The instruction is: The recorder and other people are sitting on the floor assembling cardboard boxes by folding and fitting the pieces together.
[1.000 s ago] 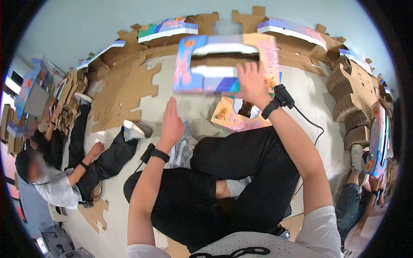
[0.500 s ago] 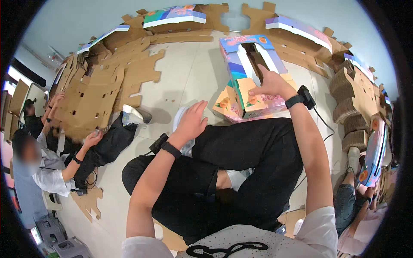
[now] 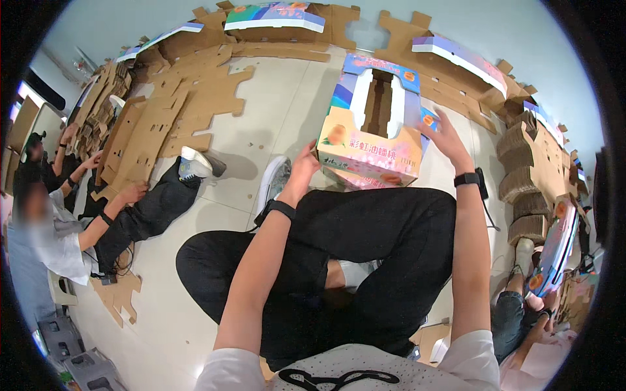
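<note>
In front of my legs stands a colourful printed cardboard box (image 3: pixel 365 146) with a long cut-out window in its top and peach pictures on its near face. Under its near edge shows the pink printed side of another carton piece (image 3: pixel 355 180). My left hand (image 3: pixel 303 171) is at the box's near left corner, fingers stretched with the tips against its side. On the right side my right hand (image 3: pixel 448 140) has its thumb and fingers apart beside a small blue flap (image 3: pixel 429 120), the thumb at the box's edge.
Flat brown cardboard sheets (image 3: pixel 208 98) lie far left, where a co-worker (image 3: pixel 72 228) handles a brown cardboard tray (image 3: pixel 134 140). Partly folded printed cartons (image 3: pixel 456 55) line the wall. Stacked cardboard (image 3: pixel 528 176) stands right, near another person holding a printed box (image 3: pixel 554 244).
The near flap and left side panel, spread out before, now stand folded up into the box's walls. My right hand moved from its top to its right side; my left hand reached its left corner.
</note>
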Demonstrator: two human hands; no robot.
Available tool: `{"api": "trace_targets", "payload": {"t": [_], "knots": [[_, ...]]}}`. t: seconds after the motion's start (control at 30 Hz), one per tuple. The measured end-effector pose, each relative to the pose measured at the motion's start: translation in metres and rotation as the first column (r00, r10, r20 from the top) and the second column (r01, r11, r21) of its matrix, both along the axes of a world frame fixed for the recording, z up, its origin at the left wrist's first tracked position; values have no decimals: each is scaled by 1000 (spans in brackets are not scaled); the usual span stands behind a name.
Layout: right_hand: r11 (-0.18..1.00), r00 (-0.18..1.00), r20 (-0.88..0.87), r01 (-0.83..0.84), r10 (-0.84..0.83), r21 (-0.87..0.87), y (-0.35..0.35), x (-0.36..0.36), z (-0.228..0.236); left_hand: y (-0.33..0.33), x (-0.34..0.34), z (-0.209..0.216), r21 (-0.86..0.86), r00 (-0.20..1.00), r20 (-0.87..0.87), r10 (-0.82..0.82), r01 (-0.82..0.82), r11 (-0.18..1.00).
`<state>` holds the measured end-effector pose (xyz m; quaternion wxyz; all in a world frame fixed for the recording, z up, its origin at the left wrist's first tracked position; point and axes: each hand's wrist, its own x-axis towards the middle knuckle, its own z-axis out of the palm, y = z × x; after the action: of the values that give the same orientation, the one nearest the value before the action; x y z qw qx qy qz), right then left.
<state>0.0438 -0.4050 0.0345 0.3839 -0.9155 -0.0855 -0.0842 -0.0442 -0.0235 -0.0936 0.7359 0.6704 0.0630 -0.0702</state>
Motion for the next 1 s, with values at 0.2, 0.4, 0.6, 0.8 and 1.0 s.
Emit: {"api": "trace_targets", "payload": {"t": [0.2, 0.4, 0.6, 0.8, 1.0], "knots": [[749, 365, -759, 204, 539, 630, -2, -46, -28, -13, 2, 64, -537, 981, -191, 28, -128, 834], [591, 692, -596, 298, 406, 749, 31, -121, -46, -14, -1, 79, -127, 997, -69, 42, -50, 991], [494, 844, -345, 111, 411, 862, 51, -132, -57, 2, 7, 59, -232, 994, -80, -80, 60, 971], [582, 650, -555, 207, 519, 786, 25, -32, -95, 15, 1, 72, -276, 990, -129, 56, -90, 957], [461, 668, -530, 302, 522, 834, 34, -66, -94, 19, -1, 65, -242, 982, -40, 186, -190, 952]]}}
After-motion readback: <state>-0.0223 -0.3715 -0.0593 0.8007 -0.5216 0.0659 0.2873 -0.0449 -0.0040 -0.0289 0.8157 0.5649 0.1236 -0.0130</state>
